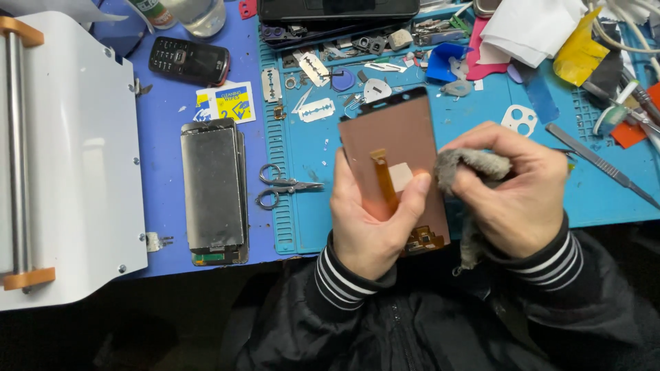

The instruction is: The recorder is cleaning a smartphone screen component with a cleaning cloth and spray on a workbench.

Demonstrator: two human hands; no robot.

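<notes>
Clasping a copper-backed screen panel [395, 154], the left hand [375, 220] steadies it; the right hand [519, 192] pinches a grey cloth [474, 168].

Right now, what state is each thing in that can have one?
Phone screen panel: back side up, held off the mat in the left hand.
Grey cloth: bunched in the right hand, at the panel's right edge.
Scissors: shut, flat on the mat.
Phone body: opened, flat on the table.
Small black phone: screen dark.
</notes>
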